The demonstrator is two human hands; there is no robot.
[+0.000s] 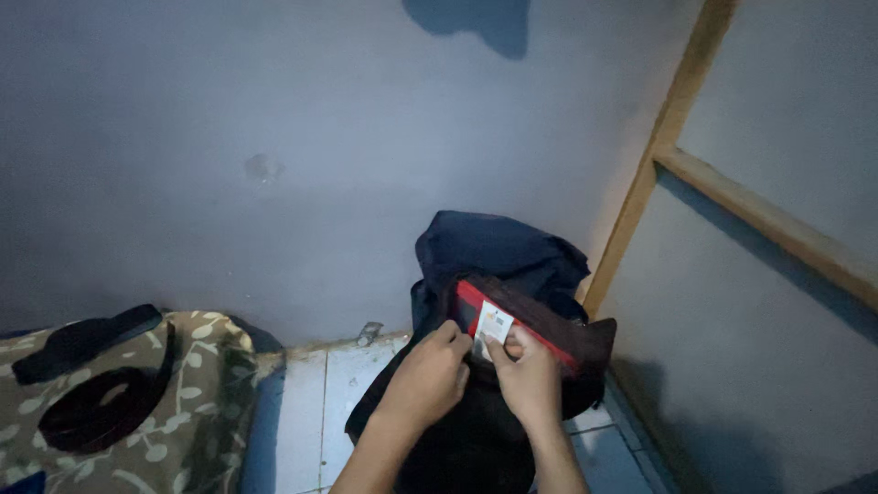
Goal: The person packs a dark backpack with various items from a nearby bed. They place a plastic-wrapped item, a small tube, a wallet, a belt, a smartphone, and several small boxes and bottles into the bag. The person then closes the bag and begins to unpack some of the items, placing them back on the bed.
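Dark navy bag (498,252), red-trimmed pocket (530,329), white tag (491,327), brown leaf-patterned cushion (197,402)

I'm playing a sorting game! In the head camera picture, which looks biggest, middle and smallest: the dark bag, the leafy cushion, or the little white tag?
1. Dark bag, but only narrowly.
2. Leafy cushion; the frame cuts it off, so this order is unsure.
3. White tag, clearly smallest.

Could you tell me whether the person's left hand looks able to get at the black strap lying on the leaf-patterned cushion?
Probably yes: the left hand is busy at the dark backpack, but only bare tiled floor seems to separate it from the black strap.
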